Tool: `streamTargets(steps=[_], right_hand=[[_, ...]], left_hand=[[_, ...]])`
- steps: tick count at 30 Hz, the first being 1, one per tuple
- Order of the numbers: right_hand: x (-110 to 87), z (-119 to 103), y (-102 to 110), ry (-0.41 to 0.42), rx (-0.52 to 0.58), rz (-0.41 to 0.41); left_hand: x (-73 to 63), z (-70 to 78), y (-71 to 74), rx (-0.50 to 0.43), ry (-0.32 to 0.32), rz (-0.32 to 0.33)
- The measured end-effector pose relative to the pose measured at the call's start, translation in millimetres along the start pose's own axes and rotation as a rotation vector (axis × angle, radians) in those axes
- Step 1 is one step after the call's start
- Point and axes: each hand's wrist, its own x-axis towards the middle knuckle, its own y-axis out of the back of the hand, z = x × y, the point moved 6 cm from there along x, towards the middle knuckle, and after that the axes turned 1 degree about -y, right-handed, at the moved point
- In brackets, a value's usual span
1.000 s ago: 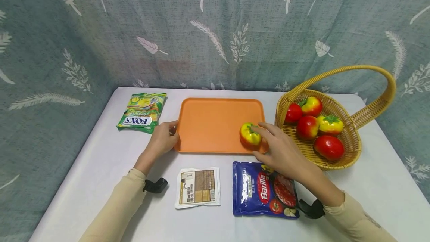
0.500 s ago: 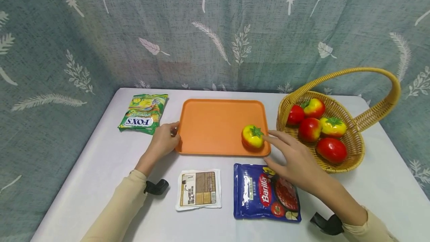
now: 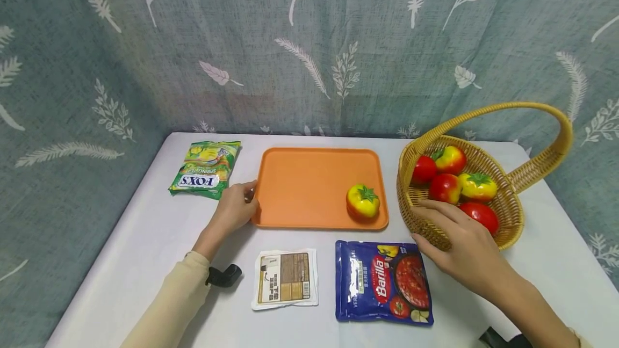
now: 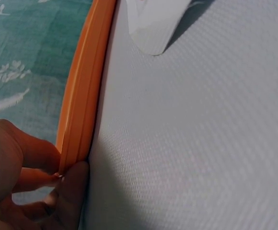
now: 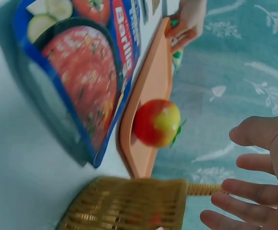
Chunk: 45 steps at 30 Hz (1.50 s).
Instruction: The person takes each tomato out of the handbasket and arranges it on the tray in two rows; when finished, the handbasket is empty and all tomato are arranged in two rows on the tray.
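Observation:
My left hand (image 3: 236, 207) pinches the left rim of the orange tray (image 3: 309, 187); the left wrist view shows thumb and fingertips on either side of the tray's edge (image 4: 80, 105). On the tray's right front corner sits a glossy yellow-and-red fruit (image 3: 362, 201) with a green leafy top, like a persimmon. My right hand (image 3: 466, 243) hovers by the front left of the wicker basket (image 3: 513, 224), overlapping it in the head view. Its fingers are spread and hold nothing, as the right wrist view shows. Several red and yellow fruits (image 3: 445, 189) lie in the basket.
A blue Barilla sauce pouch (image 3: 382, 283) lies in front of the tray, with a white-and-brown packet (image 3: 285, 278) left of it. A green FOX'S bag (image 3: 205, 169) is at the back left. The basket's tall handle (image 3: 503, 106) arches over it. A patterned curtain (image 3: 309, 69) hangs behind.
My right hand has let go of the yellow-and-red fruit on the tray and moved right, to the basket. The left hand has stayed at the tray's rim.

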Motion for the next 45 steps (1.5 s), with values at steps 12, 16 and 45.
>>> streamTargets(steps=[12,16,45], right_hand=[[-13.6,21,14,-0.056,-0.065,0.012],[-15.0,31,20,-0.073,-0.073,0.030],[-23.5,94,25,-0.215,-0.176,-0.075]], left_hand=[[1.4,-0.4,-1.4,0.007,-0.033,0.016],[1.0,0.4,-0.7,0.007,-0.044,0.021],[0.6,0.1,-1.2,-0.006,-0.038,0.022]])
